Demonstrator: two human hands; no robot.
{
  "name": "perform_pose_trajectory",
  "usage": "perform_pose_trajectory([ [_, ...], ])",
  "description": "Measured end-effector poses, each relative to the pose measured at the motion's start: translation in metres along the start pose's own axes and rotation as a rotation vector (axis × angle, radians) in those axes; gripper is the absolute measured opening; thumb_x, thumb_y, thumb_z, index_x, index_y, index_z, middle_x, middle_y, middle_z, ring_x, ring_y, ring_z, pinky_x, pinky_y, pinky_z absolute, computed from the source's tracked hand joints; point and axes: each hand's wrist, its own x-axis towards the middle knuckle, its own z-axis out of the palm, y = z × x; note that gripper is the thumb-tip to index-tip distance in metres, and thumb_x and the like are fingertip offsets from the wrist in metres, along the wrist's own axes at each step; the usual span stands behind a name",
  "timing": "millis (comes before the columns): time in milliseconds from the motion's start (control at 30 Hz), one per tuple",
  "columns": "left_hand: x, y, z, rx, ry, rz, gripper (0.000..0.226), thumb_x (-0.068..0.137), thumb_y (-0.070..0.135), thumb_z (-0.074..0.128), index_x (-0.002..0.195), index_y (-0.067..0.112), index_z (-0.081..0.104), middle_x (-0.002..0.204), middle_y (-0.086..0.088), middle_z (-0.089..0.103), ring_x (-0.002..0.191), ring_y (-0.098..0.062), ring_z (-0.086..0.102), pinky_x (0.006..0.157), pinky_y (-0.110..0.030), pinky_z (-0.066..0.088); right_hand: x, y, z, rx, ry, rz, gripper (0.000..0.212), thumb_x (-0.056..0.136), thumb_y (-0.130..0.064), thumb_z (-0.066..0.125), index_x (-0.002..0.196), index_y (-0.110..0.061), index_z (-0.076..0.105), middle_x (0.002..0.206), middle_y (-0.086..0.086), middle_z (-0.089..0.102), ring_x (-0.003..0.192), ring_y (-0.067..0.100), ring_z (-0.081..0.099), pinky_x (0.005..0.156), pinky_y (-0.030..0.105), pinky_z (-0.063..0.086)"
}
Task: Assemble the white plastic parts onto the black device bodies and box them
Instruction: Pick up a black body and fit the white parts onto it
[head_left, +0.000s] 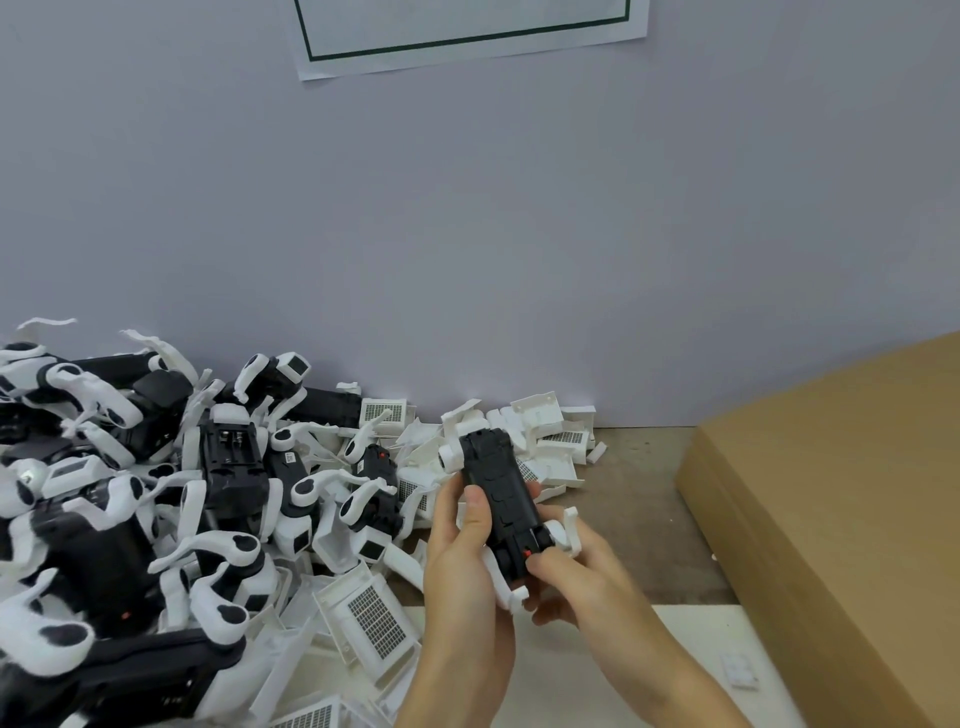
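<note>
Assembly step in hand: both hands hold one black device body (500, 499) just right of the parts pile (171, 509) on the desk (639, 499), white plastic parts (563, 535) already on it at both ends. Left hand (462, 561) wraps the body's left side, thumb lying along its top; right hand (576, 577) pinches the near end by the white piece, fingers curled under. Next move likely calls for pressing that piece fully home, then carrying it right of the pile to the cardboard box (841, 499).
</note>
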Motion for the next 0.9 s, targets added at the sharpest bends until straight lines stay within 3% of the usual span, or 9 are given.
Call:
perform_pose_trajectory([
  [67, 0.0004, 0.0005, -0.0003, -0.007, -0.009, 0.007, 0.033, 0.1, 0.029, 0.046, 0.128, 0.015, 0.058, 0.11, -0.023, 0.072, 0.079, -0.037, 0.064, 0.045, -0.031, 0.048, -0.0016, -0.0005, -0.001, -0.021, 0.009, -0.008, 0.038, 0.097, -0.01, 0.052, 0.086, -0.043, 0.068, 0.063, -0.014, 0.063, 0.059, 0.0, 0.057, 0.061, 0.018, 0.049],
  [167, 0.0015, -0.0005, -0.0001, -0.008, -0.012, 0.016, 0.027, 0.102, 0.023, 0.046, 0.124, 0.016, 0.06, 0.107, -0.021, 0.073, 0.083, -0.037, 0.07, 0.062, -0.041, 0.059, -0.0031, -0.0023, -0.0027, -0.002, 0.017, -0.015, 0.038, 0.098, -0.002, 0.046, 0.095, -0.033, 0.069, 0.064, -0.015, 0.066, 0.058, -0.004, 0.061, 0.056, 0.009, 0.046],
  [233, 0.002, -0.001, 0.0, -0.003, -0.013, 0.021, 0.026, 0.1, 0.023, 0.049, 0.122, 0.018, 0.061, 0.104, -0.02, 0.074, 0.082, -0.035, 0.071, 0.07, -0.044, 0.058, -0.0028, -0.0047, 0.0, 0.008, 0.027, -0.02, 0.026, 0.095, -0.016, 0.051, 0.097, -0.035, 0.069, 0.067, -0.014, 0.067, 0.058, -0.003, 0.059, 0.058, 0.013, 0.045],
  [300, 0.0013, -0.0002, 0.0011, -0.004, -0.006, 0.014, 0.032, 0.094, 0.027, 0.052, 0.124, 0.019, 0.06, 0.107, -0.023, 0.073, 0.084, -0.036, 0.07, 0.075, -0.047, 0.055, -0.0017, -0.0043, 0.0014, 0.032, 0.036, 0.01, 0.022, 0.081, -0.033, 0.053, 0.092, -0.041, 0.07, 0.074, -0.009, 0.067, 0.063, 0.003, 0.057, 0.065, 0.024, 0.044],
  [400, 0.0008, 0.0009, 0.0018, 0.014, 0.02, -0.006, 0.033, 0.096, 0.028, 0.052, 0.126, 0.02, 0.06, 0.115, -0.027, 0.069, 0.096, -0.049, 0.067, 0.082, -0.054, 0.05, 0.0, -0.0022, 0.0025, 0.026, 0.057, 0.032, 0.016, 0.086, -0.035, 0.059, 0.088, -0.047, 0.07, 0.081, -0.004, 0.071, 0.07, 0.007, 0.061, 0.07, 0.03, 0.046],
  [467, 0.001, 0.0013, 0.0023, 0.012, 0.02, -0.008, 0.03, 0.098, 0.027, 0.049, 0.125, 0.019, 0.06, 0.114, -0.027, 0.07, 0.099, -0.054, 0.065, 0.081, -0.053, 0.05, 0.0001, -0.0022, 0.0027, 0.007, 0.066, 0.033, 0.021, 0.089, -0.031, 0.061, 0.086, -0.05, 0.069, 0.079, -0.007, 0.071, 0.07, 0.005, 0.062, 0.07, 0.029, 0.048],
  [567, 0.0003, 0.0021, 0.0026, -0.017, 0.004, -0.017, 0.03, 0.099, 0.026, 0.048, 0.126, 0.015, 0.058, 0.112, -0.028, 0.07, 0.093, -0.048, 0.065, 0.077, -0.05, 0.05, 0.0011, -0.0018, 0.0026, 0.018, 0.049, 0.032, 0.024, 0.072, -0.034, 0.056, 0.085, -0.05, 0.069, 0.076, -0.009, 0.07, 0.067, 0.003, 0.061, 0.071, 0.031, 0.047],
  [733, -0.001, 0.0031, 0.0, -0.024, -0.045, -0.01, 0.029, 0.102, 0.025, 0.045, 0.126, 0.014, 0.057, 0.101, -0.023, 0.074, 0.08, -0.04, 0.069, 0.059, -0.039, 0.056, 0.0009, -0.0012, 0.0016, 0.028, 0.034, 0.014, 0.028, 0.069, -0.033, 0.054, 0.087, -0.049, 0.069, 0.072, -0.012, 0.068, 0.064, -0.001, 0.059, 0.071, 0.031, 0.047],
  [900, -0.0014, 0.0047, -0.0008, -0.008, -0.038, 0.004, 0.042, 0.089, 0.031, 0.052, 0.128, 0.014, 0.056, 0.104, -0.024, 0.073, 0.078, -0.04, 0.069, 0.06, -0.039, 0.055, -0.0003, -0.0005, 0.0009, 0.002, 0.012, 0.011, 0.029, 0.069, -0.031, 0.052, 0.088, -0.047, 0.067, 0.067, -0.016, 0.063, 0.064, -0.001, 0.057, 0.075, 0.033, 0.046],
])
